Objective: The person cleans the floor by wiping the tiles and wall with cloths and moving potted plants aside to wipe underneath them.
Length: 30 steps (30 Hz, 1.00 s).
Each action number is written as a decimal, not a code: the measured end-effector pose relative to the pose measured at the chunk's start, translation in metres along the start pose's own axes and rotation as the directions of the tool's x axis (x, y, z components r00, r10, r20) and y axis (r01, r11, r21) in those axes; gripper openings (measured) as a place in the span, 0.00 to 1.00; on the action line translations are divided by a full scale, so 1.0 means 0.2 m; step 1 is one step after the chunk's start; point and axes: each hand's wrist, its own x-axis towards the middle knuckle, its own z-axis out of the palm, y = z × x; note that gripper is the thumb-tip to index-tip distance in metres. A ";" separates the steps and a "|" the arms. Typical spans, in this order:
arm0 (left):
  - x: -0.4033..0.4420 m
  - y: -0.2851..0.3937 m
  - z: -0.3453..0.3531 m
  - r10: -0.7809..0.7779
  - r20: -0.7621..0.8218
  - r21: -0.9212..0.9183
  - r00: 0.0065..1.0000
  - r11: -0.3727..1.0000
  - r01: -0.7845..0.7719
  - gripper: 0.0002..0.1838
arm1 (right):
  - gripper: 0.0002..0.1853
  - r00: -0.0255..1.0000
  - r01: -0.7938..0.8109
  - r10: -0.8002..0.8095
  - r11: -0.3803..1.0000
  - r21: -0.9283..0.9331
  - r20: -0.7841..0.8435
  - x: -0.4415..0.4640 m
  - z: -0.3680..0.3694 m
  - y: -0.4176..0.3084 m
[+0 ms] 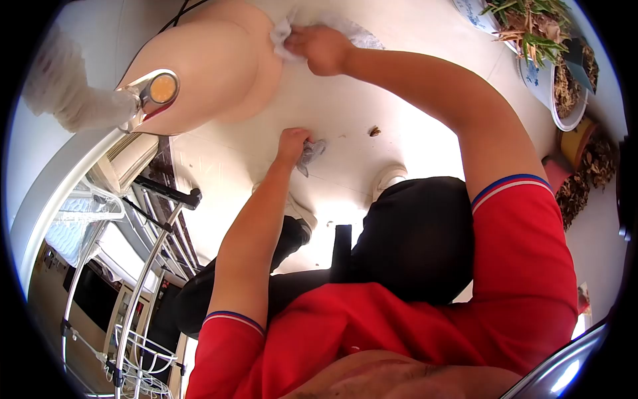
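Observation:
My right hand (322,50) is stretched forward with a whitish crumpled cloth or tissue (282,36) under its fingertips, beside the large beige rounded object (219,63). The fingers are bent round the cloth and slightly blurred. Nearer to me, my left hand (293,145) is closed on a grey crumpled cloth or plastic piece (311,156), low over the pale tiled floor (345,149). A small brown scrap (375,132) lies on the floor to the right of my left hand.
Potted plants (531,30) and pots with dry leaves (588,166) stand along the right. A metal drying rack (143,286) is at the lower left. A chrome fitting with an orange centre (161,88) is at the beige object's left end. My shoes (389,178) are on the floor.

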 end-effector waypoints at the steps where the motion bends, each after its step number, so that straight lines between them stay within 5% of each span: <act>1: 0.00 0.00 0.00 0.002 0.009 -0.007 1.000 1.000 -0.002 0.10 | 0.28 0.980 0.117 -0.115 0.993 0.002 0.164 -0.06 0.02 -0.02; 3: 0.00 0.00 0.00 0.013 0.013 -0.015 1.000 1.000 -0.013 0.10 | 0.20 0.951 0.175 -0.194 0.980 0.098 0.241 -0.23 0.08 -0.20; 4: 0.01 0.00 -0.01 -0.022 0.013 -0.038 1.000 0.999 0.023 0.08 | 0.14 0.968 0.185 -0.215 0.960 0.210 0.130 -0.31 0.19 -0.25; 5: 0.01 0.00 0.02 -0.012 -0.009 -0.061 1.000 0.998 0.011 0.07 | 0.11 0.944 0.042 -0.125 0.963 0.266 0.305 -0.34 0.16 -0.34; 10: 0.00 0.03 0.03 0.012 -0.059 -0.048 0.998 0.999 -0.014 0.13 | 0.11 0.851 0.068 -0.185 0.967 0.247 0.491 -0.35 0.22 -0.40; 13: 0.04 -0.01 0.01 0.092 -0.030 -0.087 0.995 0.992 -0.094 0.16 | 0.16 0.867 -0.096 -0.052 0.958 0.269 0.496 -0.44 0.10 -0.42; 16: 0.07 -0.05 -0.01 0.091 0.024 -0.117 0.996 0.989 -0.088 0.14 | 0.21 0.989 0.128 -0.114 0.978 0.165 -0.090 -0.58 0.05 -0.41; 19: 0.01 0.04 0.06 0.114 0.020 -0.052 0.993 0.992 -0.113 0.11 | 0.25 0.975 -0.219 0.223 0.928 0.303 0.022 -0.66 -0.18 -0.45; 22: -0.06 0.18 0.06 -0.128 0.279 0.016 0.952 0.992 0.129 0.11 | 0.26 0.799 -0.600 0.526 0.663 0.448 0.290 -0.83 -0.32 -0.51; 23: -0.09 0.23 0.09 -0.216 0.384 0.057 0.898 0.976 0.210 0.10 | 0.27 0.790 -0.602 0.563 0.638 0.480 0.242 -0.90 -0.32 -0.54; 25: -0.17 0.40 0.21 -0.107 0.386 -0.063 0.916 0.988 0.142 0.11 | 0.27 0.771 -0.585 0.619 0.601 0.545 0.146 -1.03 -0.27 -0.59; 28: -0.35 0.75 0.44 0.066 0.436 -0.148 0.898 0.989 -0.001 0.11 | 0.27 0.683 -0.507 0.657 0.112 0.855 0.319 -1.16 -0.29 -0.66; 30: -0.35 0.79 0.58 0.135 0.446 -0.186 0.885 0.981 -0.055 0.12 | 0.26 0.681 -0.402 0.678 0.030 0.915 0.277 -1.24 -0.36 -0.60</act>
